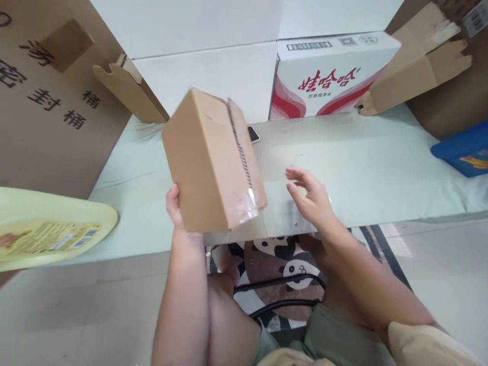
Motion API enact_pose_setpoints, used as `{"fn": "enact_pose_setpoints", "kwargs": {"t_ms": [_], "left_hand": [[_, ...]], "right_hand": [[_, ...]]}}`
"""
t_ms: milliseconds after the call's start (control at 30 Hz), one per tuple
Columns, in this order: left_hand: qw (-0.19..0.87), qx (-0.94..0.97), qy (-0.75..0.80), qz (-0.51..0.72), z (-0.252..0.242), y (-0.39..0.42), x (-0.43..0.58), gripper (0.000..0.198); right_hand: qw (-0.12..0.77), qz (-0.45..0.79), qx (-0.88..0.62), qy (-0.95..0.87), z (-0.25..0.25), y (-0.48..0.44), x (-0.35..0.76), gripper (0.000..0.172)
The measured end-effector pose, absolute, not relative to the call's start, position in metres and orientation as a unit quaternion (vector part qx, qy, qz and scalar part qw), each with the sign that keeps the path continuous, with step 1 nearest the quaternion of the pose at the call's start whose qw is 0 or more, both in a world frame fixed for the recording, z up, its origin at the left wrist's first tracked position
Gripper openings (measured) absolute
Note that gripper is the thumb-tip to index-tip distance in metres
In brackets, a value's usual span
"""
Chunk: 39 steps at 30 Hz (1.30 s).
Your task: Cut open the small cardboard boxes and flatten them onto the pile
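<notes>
A brown cardboard box (pixel 198 168) is held up tilted above the table, with a strip of shiny clear tape hanging over its near lower corner. My left hand (pixel 175 206) grips the box at its left lower side; most of its fingers are hidden beneath it. To the right of the box, my right hand (pixel 310 195) is in the air over the tabletop, thumb and fingers apart, touching nothing. Behind the box, a phone (pixel 253 134) shows only in part on the table.
The table has a pale green cover (pixel 366 168). A white and red carton (pixel 328 76) stands at the back. A yellow-green bottle (pixel 57 229) is at left, a blue container (pixel 463 150) at right. Large cardboard (pixel 49 132) flanks the left; open cardboard (pixel 415 76) the right.
</notes>
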<state>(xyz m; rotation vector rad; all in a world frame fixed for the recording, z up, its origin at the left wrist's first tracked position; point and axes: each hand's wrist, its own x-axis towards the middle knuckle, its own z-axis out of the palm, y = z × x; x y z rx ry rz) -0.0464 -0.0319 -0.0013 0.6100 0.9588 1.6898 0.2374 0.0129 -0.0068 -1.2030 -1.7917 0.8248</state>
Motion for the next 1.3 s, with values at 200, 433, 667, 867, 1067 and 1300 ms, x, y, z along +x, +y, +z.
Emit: {"fn": "enact_pose_setpoints", "kwargs": {"t_ms": [200, 433, 667, 867, 1067, 1300], "left_hand": [[0.475, 0.275, 0.397, 0.735, 0.002, -0.029, -0.057, 0.041], [0.457, 0.281, 0.433, 0.725, 0.000, -0.031, -0.057, 0.043], [0.424, 0.356, 0.470, 0.688, -0.007, -0.029, -0.058, 0.048], [0.434, 0.341, 0.481, 0.682, -0.009, -0.026, -0.052, 0.046], [0.472, 0.307, 0.438, 0.701, -0.009, -0.024, -0.050, 0.037], [0.491, 0.289, 0.445, 0.691, -0.011, -0.024, -0.051, 0.041]], "right_hand": [[0.144, 0.108, -0.670, -0.720, -0.027, 0.035, 0.268, 0.046], [0.156, 0.147, -0.656, -0.723, -0.032, 0.042, 0.268, 0.031], [0.302, 0.371, -0.463, -0.746, 0.008, 0.018, 0.246, 0.037], [0.273, 0.382, -0.374, -0.800, 0.027, 0.007, 0.236, 0.038], [0.269, 0.483, -0.339, -0.761, 0.023, 0.005, 0.238, 0.046], [0.249, 0.543, -0.341, -0.726, 0.023, 0.002, 0.235, 0.046]]}}
